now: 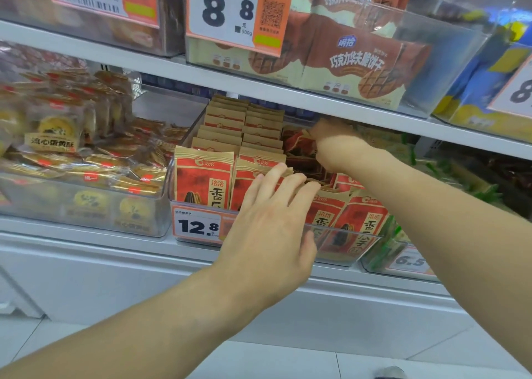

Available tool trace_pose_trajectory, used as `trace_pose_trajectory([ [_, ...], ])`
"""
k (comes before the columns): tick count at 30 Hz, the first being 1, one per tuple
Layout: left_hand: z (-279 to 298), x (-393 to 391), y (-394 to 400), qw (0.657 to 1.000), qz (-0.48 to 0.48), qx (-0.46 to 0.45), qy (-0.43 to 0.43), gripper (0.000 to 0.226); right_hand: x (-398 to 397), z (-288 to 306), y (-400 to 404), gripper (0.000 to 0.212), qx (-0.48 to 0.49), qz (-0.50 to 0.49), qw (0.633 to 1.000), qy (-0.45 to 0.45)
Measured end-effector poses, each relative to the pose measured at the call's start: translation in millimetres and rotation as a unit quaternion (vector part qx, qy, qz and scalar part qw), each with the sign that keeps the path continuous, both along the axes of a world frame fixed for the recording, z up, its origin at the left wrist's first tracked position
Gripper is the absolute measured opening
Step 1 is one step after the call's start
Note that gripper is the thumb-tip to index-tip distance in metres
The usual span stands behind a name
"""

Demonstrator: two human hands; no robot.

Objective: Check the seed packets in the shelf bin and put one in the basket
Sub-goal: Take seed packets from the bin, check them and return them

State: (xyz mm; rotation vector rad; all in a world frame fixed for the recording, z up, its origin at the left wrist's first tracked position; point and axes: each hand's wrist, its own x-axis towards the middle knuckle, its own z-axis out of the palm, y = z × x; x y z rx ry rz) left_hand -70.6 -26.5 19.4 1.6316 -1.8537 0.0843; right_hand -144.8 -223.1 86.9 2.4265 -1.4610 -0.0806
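Observation:
Red and tan seed packets stand in rows inside a clear shelf bin with a 12.8 price tag. My left hand is spread over the front packets, its straight fingers resting on their top edges. My right hand reaches deep into the back of the bin under the upper shelf, and its fingers are curled on a red packet there. The basket is not in view.
A clear bin of yolk pastries sits to the left. Green packets fill the bin to the right. The upper shelf holds wafer boxes close above my right hand. White floor tiles lie below.

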Motion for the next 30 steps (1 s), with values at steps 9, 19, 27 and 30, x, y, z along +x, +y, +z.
trace_pose_trajectory([
  [9,2.8,-0.9,-1.8,1.0,0.002,0.004,0.016,0.059,18.3,-17.0,-35.7,0.03,0.098,0.027,0.99,-0.099],
  [19,4.7,-5.4,-3.6,1.0,0.002,0.01,0.028,0.055,5.9,-25.7,-51.3,0.062,0.182,0.054,0.894,-0.406],
  [27,5.1,-6.3,-4.6,0.999,0.0,0.008,0.042,0.055,6.1,-22.7,-66.3,0.061,0.183,0.011,0.916,-0.356],
  [30,4.5,-3.5,-3.5,0.999,-0.003,0.005,0.036,0.055,8.0,-25.8,-71.7,0.046,0.172,0.001,0.925,-0.339],
])
